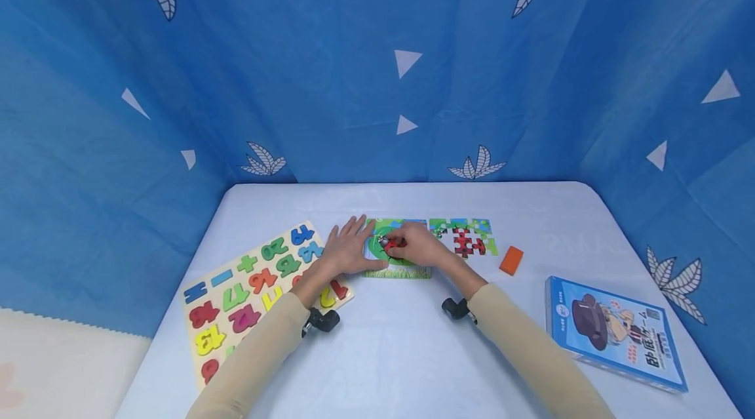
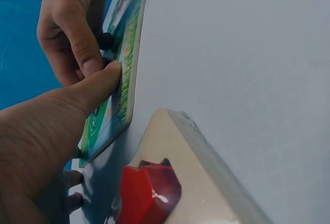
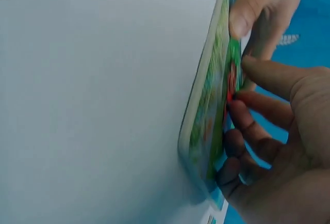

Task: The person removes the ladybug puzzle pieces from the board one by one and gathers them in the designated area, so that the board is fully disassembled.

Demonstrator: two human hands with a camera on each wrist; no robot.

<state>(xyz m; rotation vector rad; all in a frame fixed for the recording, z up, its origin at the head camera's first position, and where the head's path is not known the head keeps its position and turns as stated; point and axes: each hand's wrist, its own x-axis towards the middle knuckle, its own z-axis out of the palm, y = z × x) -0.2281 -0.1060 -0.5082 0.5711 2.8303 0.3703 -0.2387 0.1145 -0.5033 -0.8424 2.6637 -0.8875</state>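
Observation:
A picture puzzle board (image 1: 407, 273) with a red ladybug (image 1: 392, 244) on green lies flat on the table. My left hand (image 1: 348, 250) is spread at its left side, the thumb resting on the board's front part. Over the board's middle, my right hand (image 1: 420, 245) has curled fingers and pinches a red puzzle piece (image 3: 231, 83) at the ladybug; the fingers cover much of the piece. Right of the board, loose jigsaw pieces (image 1: 463, 245) are laid out in a partial ladybug picture with white gaps.
A wooden number board (image 1: 197, 334) with colourful raised numbers lies at the left, partly under the left forearm. An orange block (image 1: 511, 260) lies right of the loose pieces. A blue box (image 1: 616, 334) lies at the front right. Blue curtain (image 1: 377, 78) hangs behind the table.

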